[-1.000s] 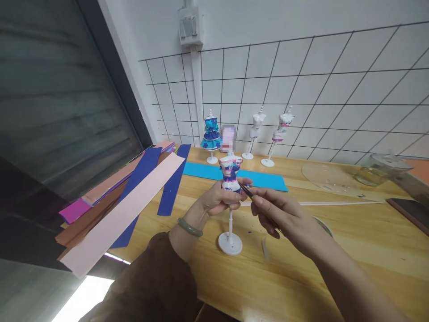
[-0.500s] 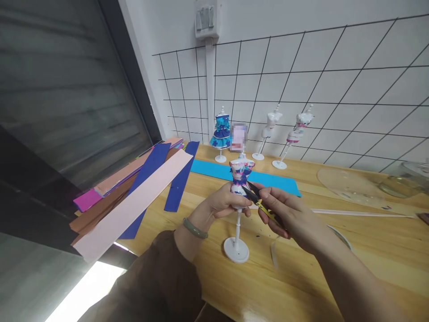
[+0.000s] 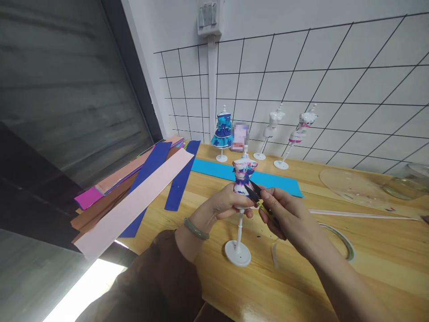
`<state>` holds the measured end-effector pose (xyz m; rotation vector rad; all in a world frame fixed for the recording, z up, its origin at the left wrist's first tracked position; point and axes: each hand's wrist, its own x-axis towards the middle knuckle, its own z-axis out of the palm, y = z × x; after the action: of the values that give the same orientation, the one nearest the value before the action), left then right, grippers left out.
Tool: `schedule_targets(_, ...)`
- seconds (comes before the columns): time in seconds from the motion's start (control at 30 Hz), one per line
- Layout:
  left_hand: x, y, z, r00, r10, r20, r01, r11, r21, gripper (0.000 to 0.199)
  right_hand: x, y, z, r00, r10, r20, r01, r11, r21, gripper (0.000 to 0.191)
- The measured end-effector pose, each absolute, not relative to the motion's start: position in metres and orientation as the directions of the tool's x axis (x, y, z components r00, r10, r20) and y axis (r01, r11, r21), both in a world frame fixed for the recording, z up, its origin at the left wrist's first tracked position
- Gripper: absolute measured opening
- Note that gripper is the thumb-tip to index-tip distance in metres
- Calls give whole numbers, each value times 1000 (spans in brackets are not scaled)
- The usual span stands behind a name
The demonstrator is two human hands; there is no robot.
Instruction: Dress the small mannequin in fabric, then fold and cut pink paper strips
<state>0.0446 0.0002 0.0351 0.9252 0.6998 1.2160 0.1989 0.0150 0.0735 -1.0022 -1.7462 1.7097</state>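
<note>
The fingers of the left hand (image 3: 230, 201) wrap the hips of the upright dress form (image 3: 246, 168), over the worktop (image 3: 254, 286). The right hand (image 3: 286, 213) pinches the snips (image 3: 263, 207), whose blades have opened beside its waist, seemingly ready for cutting.

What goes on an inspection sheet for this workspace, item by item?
Surface: wooden table, bright blue sheet lying toward its back.
Job's things: small dress form on white stand; snips at its waist, blades apart, contact unclear.
Clutter: coloured strips piled at left; scraps near the stand's base.
Hands: left hand grips the form's hips; right hand holds the snips.
Cables: nothing seen.
Surroundings: gridded wall with white conduit; three more dress forms stand at the back.
</note>
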Motion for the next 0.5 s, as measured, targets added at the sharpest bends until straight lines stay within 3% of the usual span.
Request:
schedule_targets(0.3, 46, 4, 32, 237, 971, -12, -442, 119, 889, 26, 191, 12, 60, -504, 864, -10, 141, 71, -988, 40)
schedule_targets(0.5, 48, 4, 30, 254, 967, 9, -418, 101, 903, 22, 190, 12, 54, -455, 890, -3, 149, 72, -986, 39)
